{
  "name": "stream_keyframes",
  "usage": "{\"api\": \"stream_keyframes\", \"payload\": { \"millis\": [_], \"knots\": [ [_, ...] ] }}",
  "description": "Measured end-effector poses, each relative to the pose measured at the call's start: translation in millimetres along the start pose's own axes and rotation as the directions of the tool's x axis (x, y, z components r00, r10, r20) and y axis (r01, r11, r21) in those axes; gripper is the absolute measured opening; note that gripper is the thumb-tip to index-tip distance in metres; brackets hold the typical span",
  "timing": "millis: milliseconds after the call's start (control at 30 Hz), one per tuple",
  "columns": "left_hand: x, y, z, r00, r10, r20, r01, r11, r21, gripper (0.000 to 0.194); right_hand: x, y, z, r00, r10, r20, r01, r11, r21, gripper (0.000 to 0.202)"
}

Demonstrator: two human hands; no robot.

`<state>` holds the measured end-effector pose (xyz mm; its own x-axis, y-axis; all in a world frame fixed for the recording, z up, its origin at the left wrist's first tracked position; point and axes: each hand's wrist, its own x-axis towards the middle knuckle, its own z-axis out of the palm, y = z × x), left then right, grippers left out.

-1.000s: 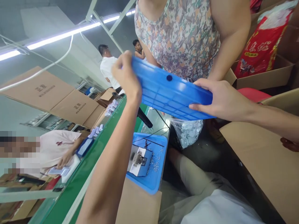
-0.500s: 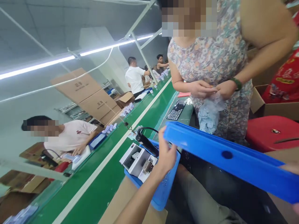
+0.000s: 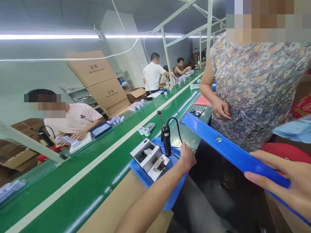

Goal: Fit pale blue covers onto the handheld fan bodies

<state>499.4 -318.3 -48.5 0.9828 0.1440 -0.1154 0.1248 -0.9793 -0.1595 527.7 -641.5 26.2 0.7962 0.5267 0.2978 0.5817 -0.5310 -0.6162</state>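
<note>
My right hand (image 3: 291,168) grips the near end of a long blue plastic tray (image 3: 233,153), thumb on one side and fingers on the other. The tray slants across the right of the head view, with a round hole in its side. My left hand (image 3: 187,157) is closed beside a black cable, apart from the tray; what its fingers hold is hidden. Near it a black electric screwdriver (image 3: 166,140) hangs upright from a cord. Below the screwdriver, a white fixture (image 3: 143,155) with a metal block rests over a blue bin (image 3: 171,204).
A green conveyor belt (image 3: 107,155) runs diagonally, carrying pale blue parts (image 3: 146,129). A co-worker in a floral top (image 3: 257,74) stands across from me, near a pale blue bundle (image 3: 293,130). A red stool (image 3: 289,150) is behind the tray. Cardboard (image 3: 121,207) lies at front.
My left hand has let go of the tray's far end and moved down and right. The tray has shifted right in my right hand. The co-worker's hands have parted.
</note>
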Motion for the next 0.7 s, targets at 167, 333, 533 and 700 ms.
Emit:
{"api": "stream_keyframes", "payload": {
  "millis": [167, 333, 533, 700],
  "knots": [
    [-12.8, -7.1, 3.9, 0.996, 0.079, 0.037, -0.081, 0.996, 0.033, 0.042, 87.7, -73.3, 33.6, 0.909, 0.066, 0.412, 0.036, 0.971, -0.236, 0.035],
    [-29.9, -11.9, 2.0, 0.995, 0.1, 0.004, -0.1, 0.994, 0.049, 0.04, 151.3, -104.4, 114.0, 0.883, 0.12, 0.454, 0.101, 0.896, -0.433, 0.034],
    [-45.5, -13.6, -12.1, 0.989, 0.131, -0.07, -0.127, 0.99, 0.058, 0.037, 173.4, -121.2, 176.5, 0.764, -0.029, 0.644, 0.283, 0.913, -0.294, 0.024],
    [-47.3, -18.7, -29.7, 0.97, 0.181, -0.16, -0.179, 0.984, 0.023, 0.035, 167.6, -122.4, 144.5, 0.755, -0.066, 0.652, 0.285, 0.929, -0.236, 0.023]
  ]
}}
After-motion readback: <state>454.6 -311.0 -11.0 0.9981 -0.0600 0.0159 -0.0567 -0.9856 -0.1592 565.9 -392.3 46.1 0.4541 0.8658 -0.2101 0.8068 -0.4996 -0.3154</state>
